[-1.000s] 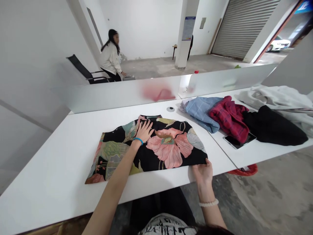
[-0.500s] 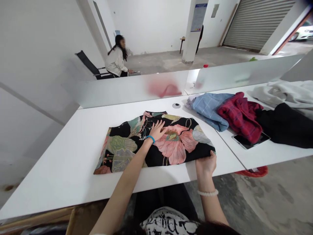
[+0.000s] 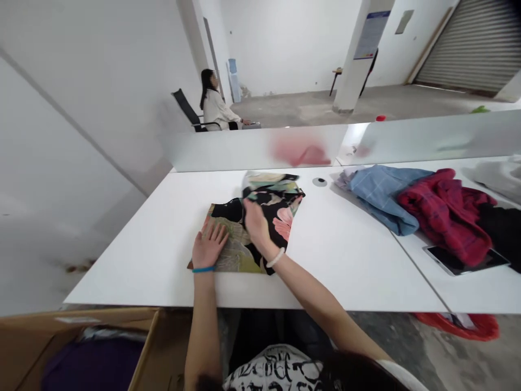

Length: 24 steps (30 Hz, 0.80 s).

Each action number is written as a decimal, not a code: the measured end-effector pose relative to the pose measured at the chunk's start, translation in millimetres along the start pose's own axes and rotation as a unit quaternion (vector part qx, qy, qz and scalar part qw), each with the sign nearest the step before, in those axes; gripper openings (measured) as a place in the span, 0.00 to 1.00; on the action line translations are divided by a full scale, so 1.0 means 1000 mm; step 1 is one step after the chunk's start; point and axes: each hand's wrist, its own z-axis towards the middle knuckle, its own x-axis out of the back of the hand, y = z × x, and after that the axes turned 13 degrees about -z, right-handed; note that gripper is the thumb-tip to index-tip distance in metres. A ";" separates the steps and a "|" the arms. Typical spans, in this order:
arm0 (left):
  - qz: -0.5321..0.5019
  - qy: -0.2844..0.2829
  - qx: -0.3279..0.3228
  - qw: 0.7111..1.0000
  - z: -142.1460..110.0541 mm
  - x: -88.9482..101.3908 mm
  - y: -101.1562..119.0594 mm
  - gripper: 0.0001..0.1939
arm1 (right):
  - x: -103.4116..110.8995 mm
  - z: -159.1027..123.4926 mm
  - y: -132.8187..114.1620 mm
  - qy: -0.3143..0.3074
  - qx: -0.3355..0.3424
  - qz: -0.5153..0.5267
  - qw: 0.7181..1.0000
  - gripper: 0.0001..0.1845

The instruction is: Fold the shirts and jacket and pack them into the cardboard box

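A black floral shirt (image 3: pixel 280 225) with pink, green and cream patterns lies on the white table, its right part turned over toward the left. My left hand (image 3: pixel 209 247), with a blue band at the wrist, rests flat and open on the left part of the shirt. My right hand (image 3: pixel 257 224), wearing a white bead bracelet, is over the middle of the shirt, closed on the turned-over cloth. Its fingertips are blurred and partly hidden. The upper part of the cloth, beyond the right hand, is raised and blurred.
Blue checked cloth (image 3: pixel 385 193), red plaid cloth (image 3: pixel 448 212) and black cloth (image 3: pixel 502 231) lie to the right, beside a tablet (image 3: pixel 451 262). A frosted divider (image 3: pixel 228 149) runs along the back. A cardboard box (image 3: pixel 148 347) stands below left. Someone sits beyond the divider.
My right hand has brought the shirt's right side up and over to the left. My left hand has shifted from the shirt's middle to its left part. The view has turned left.
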 end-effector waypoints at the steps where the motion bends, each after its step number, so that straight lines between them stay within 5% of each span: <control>1: 0.007 0.006 -0.016 1.000 -0.011 0.008 0.009 0.24 | -0.022 -0.012 -0.001 -0.057 0.023 -0.030 0.998 0.13; 5: 0.141 0.068 -0.110 0.982 -0.042 0.031 0.045 0.25 | -0.080 -0.066 0.012 -0.267 0.159 -0.166 0.936 0.15; 7: 0.263 0.126 -0.151 0.944 -0.048 0.036 0.061 0.22 | -0.086 -0.085 0.023 -0.334 0.227 -0.245 0.881 0.23; 9: 0.404 0.156 -0.193 0.880 -0.049 0.033 0.071 0.21 | -0.079 -0.095 0.029 -0.354 0.264 -0.263 0.857 0.28; 13: 0.685 0.066 -0.224 0.690 -0.024 -0.003 0.072 0.20 | -0.029 -0.098 0.028 -0.303 0.294 -0.231 0.876 0.21; 16: 0.803 -0.052 -0.168 0.570 0.020 -0.042 0.055 0.21 | 0.022 -0.098 0.032 -0.156 0.222 -0.258 0.927 0.17; 19: 0.837 -0.125 -0.126 0.517 0.075 -0.067 0.027 0.26 | 0.059 -0.104 0.049 -0.038 0.111 -0.360 0.926 0.19; 24: 0.853 -0.135 -0.137 0.485 0.130 -0.056 -0.018 0.30 | 0.062 -0.114 0.078 -0.087 0.040 -0.459 0.883 0.30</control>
